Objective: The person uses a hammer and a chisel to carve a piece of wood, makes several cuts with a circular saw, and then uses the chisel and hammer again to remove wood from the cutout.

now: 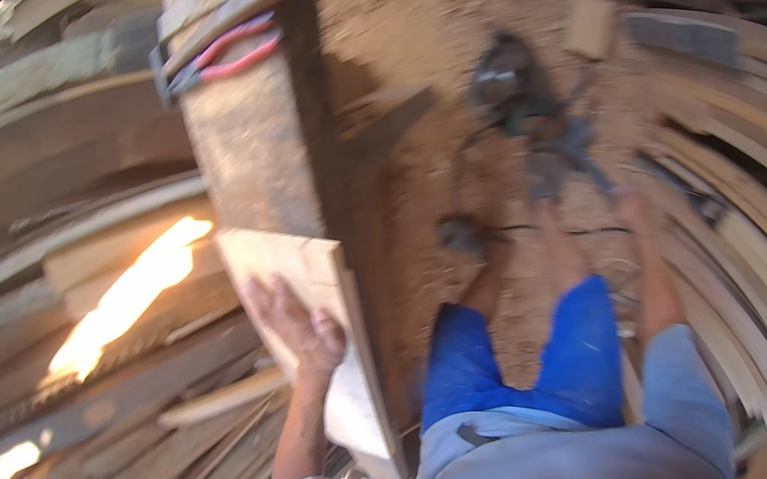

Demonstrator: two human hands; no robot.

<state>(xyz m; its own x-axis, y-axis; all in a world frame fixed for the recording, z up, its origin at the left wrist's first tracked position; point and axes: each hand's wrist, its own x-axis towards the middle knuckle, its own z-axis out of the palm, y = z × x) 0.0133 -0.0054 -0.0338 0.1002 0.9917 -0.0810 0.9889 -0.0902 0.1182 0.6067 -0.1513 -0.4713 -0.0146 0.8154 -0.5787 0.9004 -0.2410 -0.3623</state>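
My left hand (296, 325) lies on a pale wooden board (306, 261), fingers stretched out across its face and thumb apart. That board rests on a thick timber beam (250, 155). Pliers with red handles (238, 51) lie across the beam farther off. My right hand (631, 203) reaches down low to the right, beside my leg. Motion smears its fingers, so I cannot make out whether they hold anything. Just beyond it is a dark, blurred power tool (509, 81) on the ground.
Stacked planks (38, 175) fill the left side, with a bright sunlit patch on them. More long boards (757, 228) lie along the right. A dark cable (524, 228) crosses the sandy ground by my feet. A small wood block (589, 24) lies beyond.
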